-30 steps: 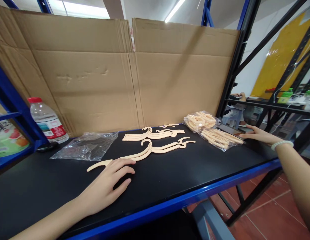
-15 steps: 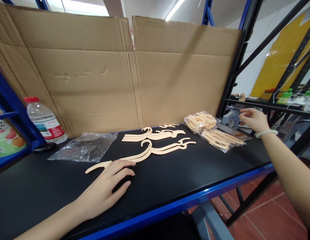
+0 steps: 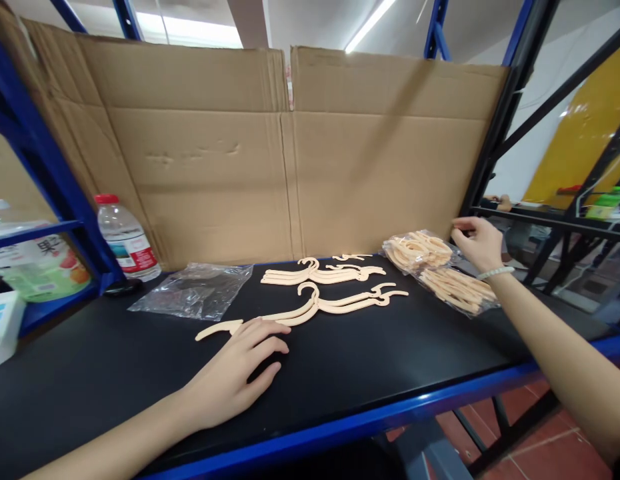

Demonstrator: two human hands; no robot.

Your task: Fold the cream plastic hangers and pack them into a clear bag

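My left hand (image 3: 240, 370) rests on the black tabletop, palm down and fingers spread. Its fingertips lie at the front of some folding plastic hangers (image 3: 340, 305), cream-coloured with hooks, and cover part of them. Behind these is a second row of hangers (image 3: 335, 275). My right hand (image 3: 477, 243), wearing a pale bead bracelet, is raised over the right side, fingers loosely bent with a small gap between thumb and forefinger and nothing visible between them. Below and left of it sit a clear bag of looped cream parts (image 3: 417, 252) and a bag of straight cream parts (image 3: 457, 290).
An empty clear plastic bag (image 3: 195, 291) lies at the left, near a red-capped water bottle (image 3: 127, 240). Small cream pieces (image 3: 353, 257) lie by the cardboard wall (image 3: 215, 180). Blue shelf posts frame the left; a black rack (image 3: 495, 157) stands at the right.
My right hand has moved left toward the bagged parts. The view has turned a little to the left, and my left hand stays by the front hangers.
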